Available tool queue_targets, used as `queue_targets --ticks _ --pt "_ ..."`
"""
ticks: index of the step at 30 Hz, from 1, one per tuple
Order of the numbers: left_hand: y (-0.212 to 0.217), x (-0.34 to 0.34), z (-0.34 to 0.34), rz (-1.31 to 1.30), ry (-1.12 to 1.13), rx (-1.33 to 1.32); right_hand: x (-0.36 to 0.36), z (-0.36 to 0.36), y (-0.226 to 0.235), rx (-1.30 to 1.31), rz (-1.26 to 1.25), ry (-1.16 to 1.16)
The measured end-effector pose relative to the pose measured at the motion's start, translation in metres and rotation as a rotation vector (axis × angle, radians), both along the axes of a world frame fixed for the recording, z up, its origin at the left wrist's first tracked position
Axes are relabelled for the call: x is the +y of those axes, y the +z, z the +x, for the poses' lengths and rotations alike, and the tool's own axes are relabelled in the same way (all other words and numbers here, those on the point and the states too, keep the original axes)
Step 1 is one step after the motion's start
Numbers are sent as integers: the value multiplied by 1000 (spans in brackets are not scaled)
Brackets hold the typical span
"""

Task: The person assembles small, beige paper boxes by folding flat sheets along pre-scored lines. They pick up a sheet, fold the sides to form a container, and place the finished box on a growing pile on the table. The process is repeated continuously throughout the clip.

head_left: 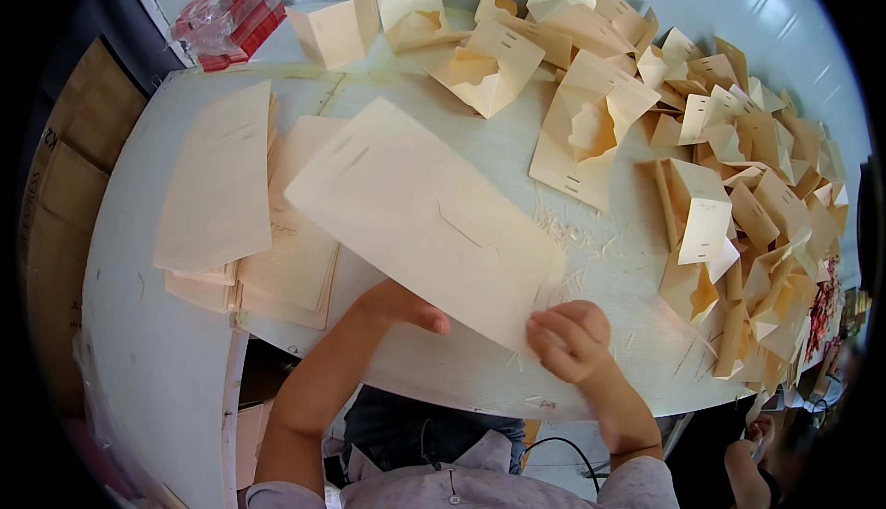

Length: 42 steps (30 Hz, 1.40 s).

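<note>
A flat, cream card sheet (415, 223) with small slots at its end and a curved cut line in its middle is held slantwise above the table. My right hand (570, 335) pinches its lower right corner between thumb and curled fingers. From below, my left hand (403, 306) reaches under the sheet's near edge. Its thumb sticks out beside that edge, while the other fingers are hidden beneath the card. To the left lie two stacks of similar flat sheets, a left stack (217, 181) and a right stack (295, 260) partly covered by the held sheet.
Folded card pieces (738, 154) heap up along the table's far and right sides. One folded card (591, 121) stands behind the held sheet. Thin card scraps (574, 232) litter the white table (434, 361). Red plastic-wrapped packs (231, 15) sit far left; a person (761, 458) is at lower right.
</note>
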<state>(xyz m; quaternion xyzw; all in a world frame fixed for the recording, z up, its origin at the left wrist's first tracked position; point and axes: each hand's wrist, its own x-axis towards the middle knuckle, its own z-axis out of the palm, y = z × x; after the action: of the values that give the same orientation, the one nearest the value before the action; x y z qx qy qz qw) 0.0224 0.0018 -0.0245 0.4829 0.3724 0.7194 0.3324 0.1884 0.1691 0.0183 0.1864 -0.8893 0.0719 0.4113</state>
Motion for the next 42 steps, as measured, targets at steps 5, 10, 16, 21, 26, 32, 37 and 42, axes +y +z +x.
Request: queue_targets --ticks 5,10,16,21,26,32,37,42 --pt "18 1 10 -481 15 -364 -13 5 9 -307 -71 126" --pt "19 3 12 -569 26 -380 -4 3 13 -315 -315 28" --pt "27 5 14 -541 -38 -213 2 0 2 -236 -536 -172" --pt "23 3 12 -523 -72 -157 -1 -1 0 -322 -531 -198" --pt "27 6 15 -507 -121 -51 -1 -1 6 -370 -349 -293" --pt "28 10 20 -598 -300 139 -3 -2 4 -390 -395 -350" --pt "33 14 25 -614 -333 299 -4 -3 7 -332 -429 -333" --pt "30 14 26 -630 -336 329 1 -1 3 -322 -417 -326"
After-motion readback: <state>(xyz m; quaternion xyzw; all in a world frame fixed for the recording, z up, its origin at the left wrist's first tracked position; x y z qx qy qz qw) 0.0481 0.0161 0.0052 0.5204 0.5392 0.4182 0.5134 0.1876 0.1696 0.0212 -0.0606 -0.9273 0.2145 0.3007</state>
